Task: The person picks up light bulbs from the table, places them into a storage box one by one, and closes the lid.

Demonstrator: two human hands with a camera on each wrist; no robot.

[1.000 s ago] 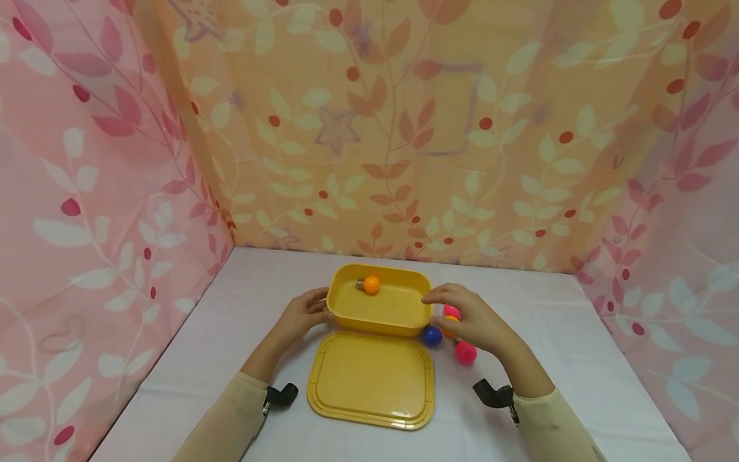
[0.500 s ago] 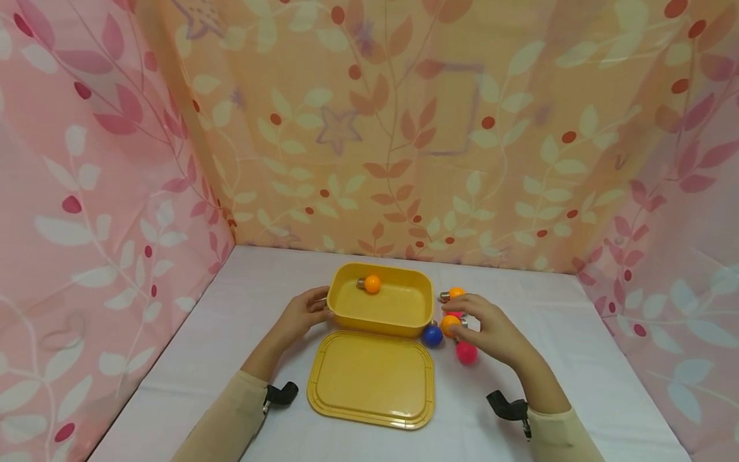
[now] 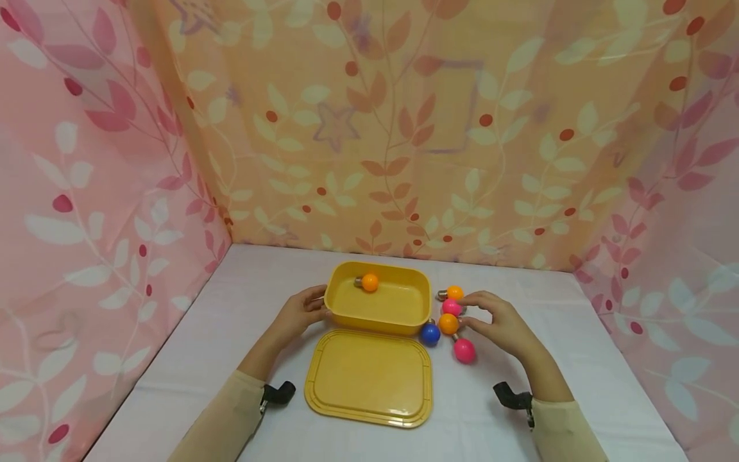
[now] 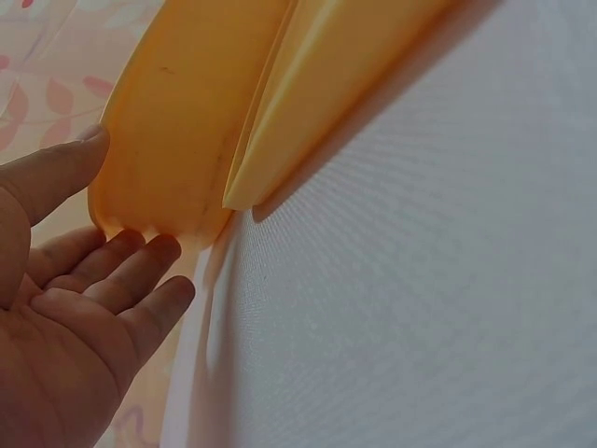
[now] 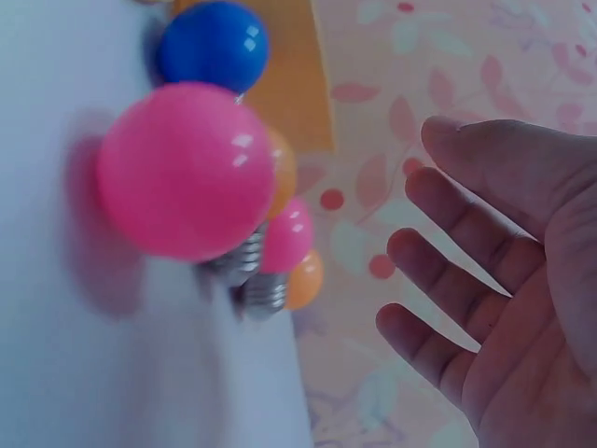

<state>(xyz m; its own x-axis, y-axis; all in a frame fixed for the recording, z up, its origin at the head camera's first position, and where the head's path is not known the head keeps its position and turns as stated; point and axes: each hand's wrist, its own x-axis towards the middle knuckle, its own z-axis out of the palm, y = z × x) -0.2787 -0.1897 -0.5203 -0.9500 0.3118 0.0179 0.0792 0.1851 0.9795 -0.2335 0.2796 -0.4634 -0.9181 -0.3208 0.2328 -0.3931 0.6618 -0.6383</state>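
Moved right since 1.0 s ago: right hand (image 3: 498, 319), off the right rim of the yellow box (image 3: 375, 325) and over to the far pink bulb (image 3: 451, 308) and near orange bulb (image 3: 448, 324). Uncovered by that: far orange bulb (image 3: 455, 293). Right fingers: thumb well apart from the rest, fairly straight, gripping nothing. Fingertip contact with far pink bulb: can't tell.

Left hand (image 3: 299, 314) at left end of box, thumb and fingers loosely spread, tips against the wall, no wrap around it.

Bulb looks: round glossy globes, silver screw bases, all lying on their sides. Threads clear in right wrist view, bright highlights on pink and blue, orange partly hidden behind.

Locations:
- inner orange bulb (image 3: 370, 282): inside box, toward back left, base to the left
- far orange bulb: on white table (image 3: 254, 276), right of box, base toward box
- far pink bulb: just in front of that one, base to the right
- near orange bulb: next in line, base toward thumb
- blue bulb (image 3: 430, 334): by box's front right corner, base away from camera
- near pink bulb (image 3: 464, 351): nearest camera, base up-left

Box: rounded corners, plain matte yellow, upright. Matching lid (image 3: 369, 378) flat in front, grooved border, glare along near edge.
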